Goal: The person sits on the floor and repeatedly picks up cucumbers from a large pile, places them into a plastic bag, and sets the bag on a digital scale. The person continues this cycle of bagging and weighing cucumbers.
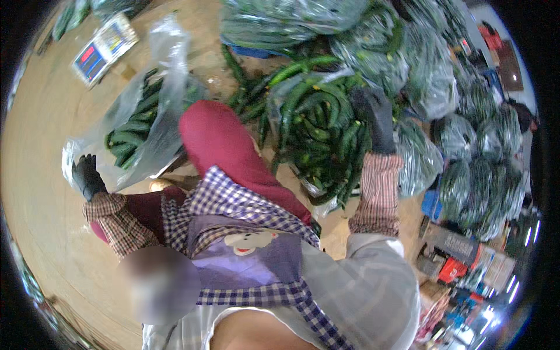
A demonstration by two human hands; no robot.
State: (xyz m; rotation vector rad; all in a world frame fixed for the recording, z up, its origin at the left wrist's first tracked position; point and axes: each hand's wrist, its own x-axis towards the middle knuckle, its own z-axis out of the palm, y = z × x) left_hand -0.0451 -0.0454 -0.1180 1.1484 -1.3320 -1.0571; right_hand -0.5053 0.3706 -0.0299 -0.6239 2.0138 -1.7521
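My left hand [89,177], in a dark glove, is at the near left edge of a clear plastic bag [168,65]. Its fingertips touch the film, but a grip is not plain. Inside that bag lie several dark green cucumbers [131,133]. On the right, my right hand [377,116], also in a dark glove, reaches to the right edge of a large heap of cucumbers [317,127] in an opened clear bag. Its fingers are blurred and partly hidden at the heap, so whether they hold a cucumber is unclear.
A digital scale [105,49] stands on the floor at upper left. Filled bags of cucumbers [293,17] lie ahead, and more bags [481,188] are stacked at right. Loose cucumbers [251,103] lie between my knee and the heap. Cardboard boxes [450,240] are at lower right.
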